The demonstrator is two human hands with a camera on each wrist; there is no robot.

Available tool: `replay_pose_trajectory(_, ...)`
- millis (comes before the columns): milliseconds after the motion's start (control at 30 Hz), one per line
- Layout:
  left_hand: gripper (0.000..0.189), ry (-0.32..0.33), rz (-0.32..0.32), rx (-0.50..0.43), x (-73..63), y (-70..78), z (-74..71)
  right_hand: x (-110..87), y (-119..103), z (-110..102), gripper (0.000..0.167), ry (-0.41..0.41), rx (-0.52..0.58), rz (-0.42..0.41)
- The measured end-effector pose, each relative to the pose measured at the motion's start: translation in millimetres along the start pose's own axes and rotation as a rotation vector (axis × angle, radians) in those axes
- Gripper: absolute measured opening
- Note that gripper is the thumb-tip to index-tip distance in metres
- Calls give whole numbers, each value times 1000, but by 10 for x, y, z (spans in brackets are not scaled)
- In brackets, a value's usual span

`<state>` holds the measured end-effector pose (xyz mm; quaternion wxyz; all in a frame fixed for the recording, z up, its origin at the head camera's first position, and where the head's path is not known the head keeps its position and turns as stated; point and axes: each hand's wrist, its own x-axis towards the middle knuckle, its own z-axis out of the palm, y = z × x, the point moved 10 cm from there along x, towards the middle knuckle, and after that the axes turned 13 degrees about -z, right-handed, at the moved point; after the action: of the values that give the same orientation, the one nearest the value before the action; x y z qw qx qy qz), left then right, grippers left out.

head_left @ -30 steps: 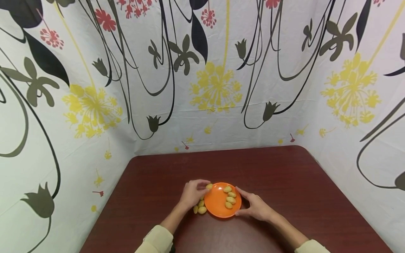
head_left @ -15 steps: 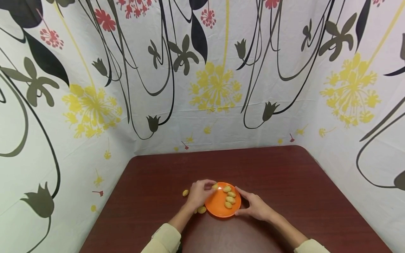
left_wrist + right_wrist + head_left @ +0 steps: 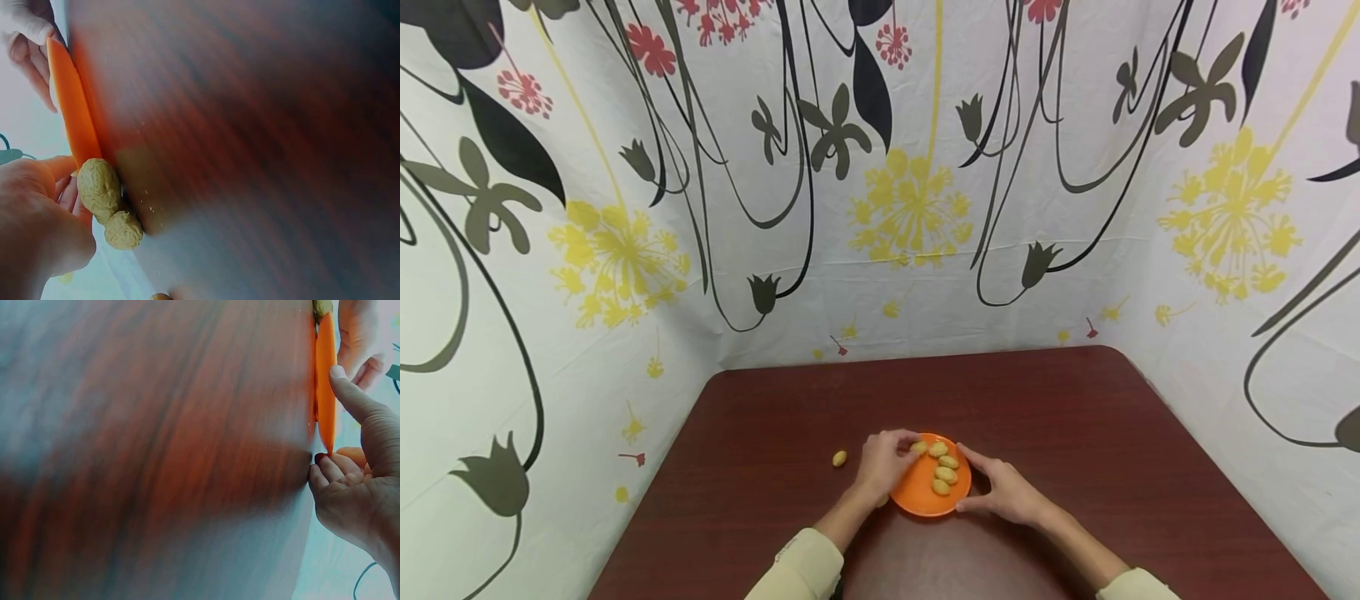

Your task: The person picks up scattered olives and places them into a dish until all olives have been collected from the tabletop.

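An orange plate (image 3: pixel 913 495) lies on the table, with several tan, wrinkled walnuts (image 3: pixel 947 475) along its right half. My left hand (image 3: pixel 882 463) reaches over the plate's left side, thumb and fingers pinching a walnut (image 3: pixel 919 448) near the far rim. My right hand (image 3: pixel 1002 492) holds the plate's right edge between spread thumb and fingers; the right wrist view shows its thumb (image 3: pixel 350 397) against the rim. Beside the plate, two walnuts (image 3: pixel 100 187) touch each other in the left wrist view; from the head they are mostly hidden behind my left wrist.
One walnut (image 3: pixel 839 458) lies apart on the dark red-brown table (image 3: pixel 760 483), left of my left hand. A white cloth with printed flowers (image 3: pixel 917 317) hangs around the table's back and sides.
My left hand has moved right with its walnut, from the plate's left edge to over its far-left part. The lone walnut at left came into sight. My right hand stays on the rim.
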<state>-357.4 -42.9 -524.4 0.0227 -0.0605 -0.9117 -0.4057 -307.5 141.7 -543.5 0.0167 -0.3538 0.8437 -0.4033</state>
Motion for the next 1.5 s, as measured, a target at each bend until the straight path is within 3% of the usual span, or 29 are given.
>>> replay_pose_trajectory(333,17,25,-7,53,13,-51,29,22,30,65,100,-27,25,14)
replay_pose_trajectory(500,18,37,31,75,40,7,61,11,18,14,99,-7,21,23)
replay_pose_trajectory(667,19,42,24,77,51,20,80,3,-3,0,100,2,-12,11)
replay_pose_trajectory(1067,19,67,21,52,27,39,7,13,-8,2,99,2,-14,8)
replay_pose_trajectory(1500,22,40,-13,1,-14,1,-50,16,2,3,99,0,-13,11)
